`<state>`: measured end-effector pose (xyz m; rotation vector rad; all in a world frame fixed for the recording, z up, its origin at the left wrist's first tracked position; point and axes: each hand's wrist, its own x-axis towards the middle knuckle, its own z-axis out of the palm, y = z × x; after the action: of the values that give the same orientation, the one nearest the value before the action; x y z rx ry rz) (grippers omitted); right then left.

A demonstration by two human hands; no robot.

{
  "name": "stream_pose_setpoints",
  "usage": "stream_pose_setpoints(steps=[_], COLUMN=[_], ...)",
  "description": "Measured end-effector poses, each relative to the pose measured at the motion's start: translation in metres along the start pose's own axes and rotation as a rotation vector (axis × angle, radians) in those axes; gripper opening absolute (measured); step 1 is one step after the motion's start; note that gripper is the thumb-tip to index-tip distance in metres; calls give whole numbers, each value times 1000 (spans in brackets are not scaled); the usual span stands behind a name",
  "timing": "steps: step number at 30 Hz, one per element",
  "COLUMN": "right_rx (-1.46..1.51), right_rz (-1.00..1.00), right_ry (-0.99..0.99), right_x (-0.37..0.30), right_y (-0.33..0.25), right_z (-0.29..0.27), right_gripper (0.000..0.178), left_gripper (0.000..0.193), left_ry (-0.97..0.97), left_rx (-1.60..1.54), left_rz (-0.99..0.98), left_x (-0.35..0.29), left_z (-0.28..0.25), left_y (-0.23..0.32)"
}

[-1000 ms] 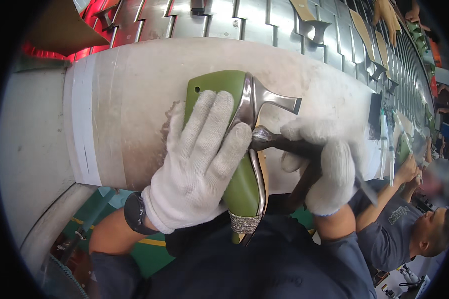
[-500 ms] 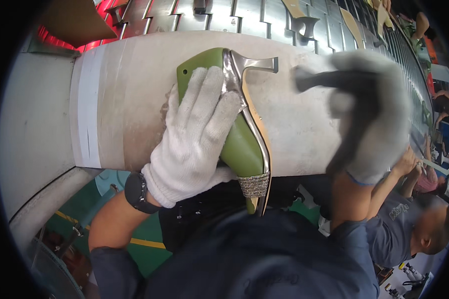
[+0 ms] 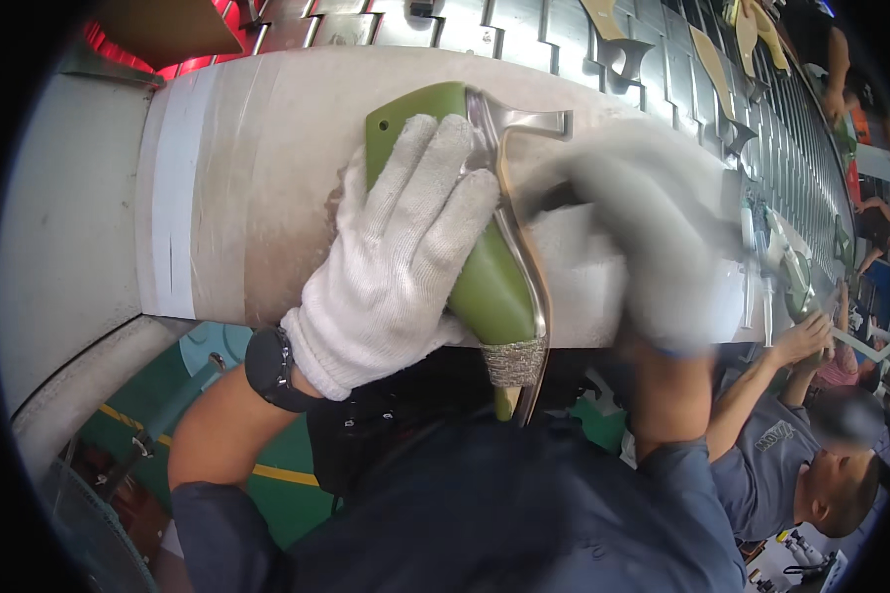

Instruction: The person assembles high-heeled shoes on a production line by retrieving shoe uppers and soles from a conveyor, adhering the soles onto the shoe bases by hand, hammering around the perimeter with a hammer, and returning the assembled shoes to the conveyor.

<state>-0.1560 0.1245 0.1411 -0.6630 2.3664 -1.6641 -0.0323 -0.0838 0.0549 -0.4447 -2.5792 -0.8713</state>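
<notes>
Closest in, the left hand (image 3: 396, 252) in a white knit glove is pressed flat over the green shoe last (image 3: 485, 282), fingers spread across its top, pinning it rather than wrapping it, so that grip is a flat hold-down on the last. There's a black watch (image 3: 270, 369) on that wrist.

Under the left palm the last lies lengthwise on the pale tabletop (image 3: 247, 178), its toe end poking off the near edge toward the person. A glittery band (image 3: 512, 362) wraps it just below the palm, and a metallic sole strip (image 3: 524, 267) runs along its right side up to a silver heel piece (image 3: 534, 124) just past the fingertips.

Right beside that, the right hand (image 3: 643, 237), also gloved, is one big motion blur, so I can't tell whether its grip is clenched or loose.

Further out to the right, a co-worker's arm (image 3: 761, 381) reaches toward the line, and beyond the fingertips sits a metal slatted conveyor (image 3: 524, 25).
</notes>
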Motion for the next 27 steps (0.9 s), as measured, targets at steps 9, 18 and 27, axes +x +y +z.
stream_pose_setpoints(steps=[9, 18, 27], right_rx=[315, 287, 154], right_rz=[143, 187, 126], right_ry=[-302, -131, 158], right_x=[10, -22, -119], right_y=[24, 22, -8], right_z=[-10, -11, -60], right_gripper=[30, 38, 39], left_gripper=[140, 117, 54], left_ry=[-8, -99, -98], left_rx=[12, 250, 61], left_rz=[-4, 89, 380], left_x=[0, 21, 41], left_z=[5, -1, 10], left_y=[5, 20, 23])
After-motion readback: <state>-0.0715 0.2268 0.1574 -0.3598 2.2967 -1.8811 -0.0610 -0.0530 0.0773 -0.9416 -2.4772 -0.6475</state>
